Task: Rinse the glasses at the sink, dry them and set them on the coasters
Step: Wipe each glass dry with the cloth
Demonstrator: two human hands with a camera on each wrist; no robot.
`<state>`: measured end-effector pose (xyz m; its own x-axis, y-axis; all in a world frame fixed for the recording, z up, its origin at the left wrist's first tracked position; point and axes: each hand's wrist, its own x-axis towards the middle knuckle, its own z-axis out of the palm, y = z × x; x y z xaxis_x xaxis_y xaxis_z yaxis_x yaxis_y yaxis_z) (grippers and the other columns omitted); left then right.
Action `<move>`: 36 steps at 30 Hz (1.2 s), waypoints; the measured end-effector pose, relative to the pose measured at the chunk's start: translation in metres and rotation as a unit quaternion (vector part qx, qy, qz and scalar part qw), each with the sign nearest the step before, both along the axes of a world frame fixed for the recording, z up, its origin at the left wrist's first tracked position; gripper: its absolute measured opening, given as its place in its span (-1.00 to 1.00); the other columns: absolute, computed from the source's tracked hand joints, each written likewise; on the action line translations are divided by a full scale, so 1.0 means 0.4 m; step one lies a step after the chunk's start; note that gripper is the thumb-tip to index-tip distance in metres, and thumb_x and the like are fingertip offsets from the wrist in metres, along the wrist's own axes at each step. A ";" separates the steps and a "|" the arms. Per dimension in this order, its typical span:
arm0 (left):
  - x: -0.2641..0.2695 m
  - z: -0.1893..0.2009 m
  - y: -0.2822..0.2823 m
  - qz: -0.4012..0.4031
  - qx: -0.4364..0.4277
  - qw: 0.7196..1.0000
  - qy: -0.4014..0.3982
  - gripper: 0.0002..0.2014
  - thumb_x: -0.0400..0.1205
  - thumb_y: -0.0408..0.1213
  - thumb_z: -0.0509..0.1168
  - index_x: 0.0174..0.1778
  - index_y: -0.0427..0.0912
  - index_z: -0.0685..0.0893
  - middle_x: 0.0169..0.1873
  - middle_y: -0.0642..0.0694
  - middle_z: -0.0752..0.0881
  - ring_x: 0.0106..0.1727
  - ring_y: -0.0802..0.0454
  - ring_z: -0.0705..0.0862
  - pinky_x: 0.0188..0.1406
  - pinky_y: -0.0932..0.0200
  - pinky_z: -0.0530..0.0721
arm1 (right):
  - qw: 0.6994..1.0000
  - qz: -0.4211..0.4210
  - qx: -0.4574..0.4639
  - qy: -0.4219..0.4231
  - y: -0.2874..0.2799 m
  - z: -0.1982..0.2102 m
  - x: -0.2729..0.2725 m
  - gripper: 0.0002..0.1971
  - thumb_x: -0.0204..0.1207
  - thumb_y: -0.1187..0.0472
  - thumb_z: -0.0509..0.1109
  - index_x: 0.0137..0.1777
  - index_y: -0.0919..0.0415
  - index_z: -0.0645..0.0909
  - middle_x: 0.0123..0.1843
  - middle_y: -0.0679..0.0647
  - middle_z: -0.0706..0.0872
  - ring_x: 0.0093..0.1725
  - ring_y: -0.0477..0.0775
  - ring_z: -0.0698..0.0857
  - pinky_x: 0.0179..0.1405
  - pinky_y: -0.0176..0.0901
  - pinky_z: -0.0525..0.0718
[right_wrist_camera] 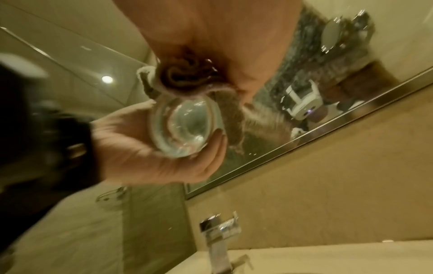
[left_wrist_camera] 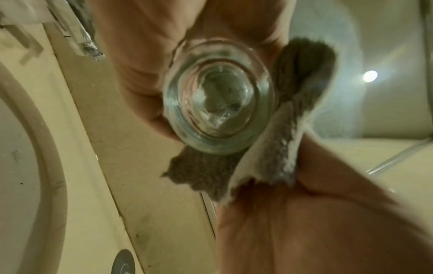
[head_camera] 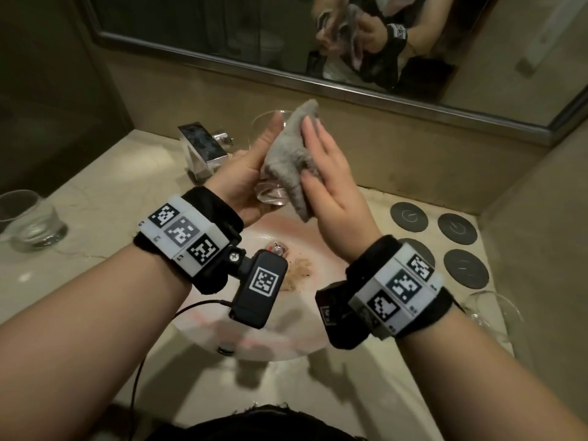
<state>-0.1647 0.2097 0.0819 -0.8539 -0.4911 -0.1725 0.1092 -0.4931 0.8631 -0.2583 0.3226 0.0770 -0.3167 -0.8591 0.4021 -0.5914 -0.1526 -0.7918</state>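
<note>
In the middle of the head view, above the sink (head_camera: 222, 332), my left hand (head_camera: 245, 173) has its fingers and thumb curled round a glass (head_camera: 270, 194), tilted with its base toward me, so the side wall is open to wiping. My right hand (head_camera: 331, 186) presses a grey cloth (head_camera: 289, 154) flat against that wall, fingers mostly straight, thumb pinning the lower fold; I judge this the drying step. At the right of the frame four dark coasters (head_camera: 457, 228) lie bare on the counter (head_camera: 105, 198), near the sink so the carry is short. Another glass (head_camera: 30, 219) stands at the left edge, and a third (head_camera: 496, 310) shows at the lower right. The tap (head_camera: 203, 148) sits upper left of the hands, with no water that I can see.

In the left wrist view the glass's thick base fills the centre, the cloth hanging just right of it and touching it.

In the right wrist view the cloth is bunched under my palm at the upper centre, against the glass, while the left hand cradles the glass from below. Blur hides exactly how the right fingers lie here.
</note>
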 end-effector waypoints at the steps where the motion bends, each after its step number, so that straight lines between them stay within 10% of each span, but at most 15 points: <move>1: -0.003 0.000 0.006 0.018 -0.017 1.000 -0.010 -0.02 0.24 0.26 0.49 0.42 -0.39 0.49 0.22 -0.35 0.61 0.21 -0.22 0.65 0.20 -0.13 0.65 | 0.998 -0.006 0.004 -0.065 -0.007 0.011 -0.013 -0.45 0.65 0.16 0.05 0.65 0.09 0.10 0.64 0.08 0.20 0.54 -0.19 0.23 0.58 -0.30 0.19; 4: -0.027 0.001 0.025 0.117 -0.098 0.988 -0.029 -0.45 0.52 0.21 0.28 0.12 -0.23 0.67 -0.10 -0.21 0.74 -0.06 -0.15 0.73 0.04 -0.12 0.69 | 0.949 0.014 0.008 -0.315 -0.008 0.013 -0.027 -0.54 0.74 0.19 0.03 0.62 0.18 0.20 0.31 0.08 0.59 0.15 -0.16 0.66 0.08 -0.20 0.70; 7: -0.038 0.007 0.027 0.171 -0.082 0.981 -0.042 -0.57 0.61 0.18 0.21 0.17 -0.10 0.54 -0.18 -0.10 0.76 -0.14 -0.05 0.76 -0.17 0.04 0.70 | 0.946 0.019 0.004 -0.324 0.005 -0.019 -0.032 -0.51 0.71 0.19 0.06 0.63 0.15 0.17 0.45 0.17 0.52 0.36 0.04 0.58 0.29 -0.03 0.62; 10: -0.042 0.000 0.011 0.161 -0.040 0.984 -0.070 -0.56 0.63 0.15 0.18 0.33 -0.02 0.44 0.02 -0.14 0.71 -0.08 -0.07 0.73 -0.23 0.06 0.72 | 0.985 0.017 0.001 -0.171 0.021 -0.044 -0.045 -0.45 0.64 0.14 0.08 0.62 -0.02 0.07 0.64 0.07 0.26 0.59 -0.05 0.28 0.59 -0.07 0.26; 13: -0.040 0.008 0.007 0.140 0.013 0.987 -0.072 -0.56 0.68 0.15 0.11 0.27 -0.12 0.50 -0.03 -0.11 0.64 -0.12 -0.01 0.66 -0.21 0.09 0.71 | 0.998 0.023 0.006 0.050 0.038 -0.059 -0.052 -0.47 0.64 0.13 0.06 0.58 -0.08 0.03 0.69 0.05 0.05 0.61 -0.20 0.03 0.50 -0.55 0.02; 18: -0.036 0.015 0.028 0.011 0.043 0.999 -0.015 -0.25 0.62 0.33 -0.12 0.38 -0.23 0.54 0.17 -0.23 0.69 0.21 -0.10 0.69 0.12 0.05 0.72 | 0.984 0.008 -0.001 0.177 0.034 -0.062 -0.015 -0.44 0.60 0.08 0.06 0.61 0.00 0.07 0.70 0.11 -0.02 0.68 0.07 -0.02 0.56 -0.34 0.04; 22: -0.021 -0.001 0.034 0.015 0.026 0.999 -0.014 -0.25 0.43 0.32 0.23 0.34 -0.22 0.57 0.04 -0.23 0.70 0.18 -0.19 0.63 0.10 -0.13 0.72 | 0.995 -0.023 0.027 -0.089 -0.014 -0.008 -0.022 -0.45 0.64 0.03 0.01 0.64 0.02 0.12 0.65 0.13 0.22 0.56 -0.11 0.27 0.45 -0.39 0.29; 24: -0.012 -0.014 0.025 0.024 0.017 0.999 -0.011 -0.19 0.27 0.23 0.41 0.33 -0.23 0.50 -0.04 -0.24 0.75 0.09 -0.22 0.67 0.11 -0.23 0.71 | 0.942 -0.021 0.046 -0.333 -0.026 0.009 -0.032 -0.55 0.72 0.08 0.01 0.56 0.18 0.31 0.27 0.18 0.63 0.12 0.01 0.66 0.04 -0.21 0.64; 26: -0.006 -0.014 0.014 0.036 -0.003 0.999 0.005 -0.14 0.07 0.12 0.62 0.24 -0.18 0.56 -0.03 -0.25 0.77 0.02 -0.21 0.75 -0.04 -0.18 0.76 | 0.881 -0.004 0.052 -0.470 -0.024 0.016 -0.036 -0.64 0.74 0.17 0.01 0.39 0.33 0.46 0.05 0.28 0.66 -0.05 0.19 0.63 -0.06 -0.03 0.59; 33: -0.010 0.021 -0.003 0.061 -0.097 0.993 0.041 -0.14 0.00 -0.03 0.71 0.19 -0.20 0.56 -0.01 -0.06 0.70 0.02 0.03 0.70 -0.06 0.07 0.70 | 0.727 0.064 0.066 -0.680 0.017 -0.012 -0.040 -0.56 0.71 0.21 -0.02 0.45 0.44 0.41 0.37 0.41 0.57 0.33 0.31 0.59 0.35 0.16 0.56; 36: -0.016 0.012 0.019 0.077 -0.172 0.979 0.073 -0.24 0.06 -0.11 0.71 0.14 -0.12 0.53 0.03 -0.03 0.69 0.06 0.11 0.71 0.02 0.21 0.65 | 0.684 0.113 0.069 -0.717 0.019 -0.007 -0.032 -0.54 0.68 0.16 -0.04 0.44 0.38 0.43 0.25 0.37 0.65 0.13 0.28 0.70 0.22 0.17 0.61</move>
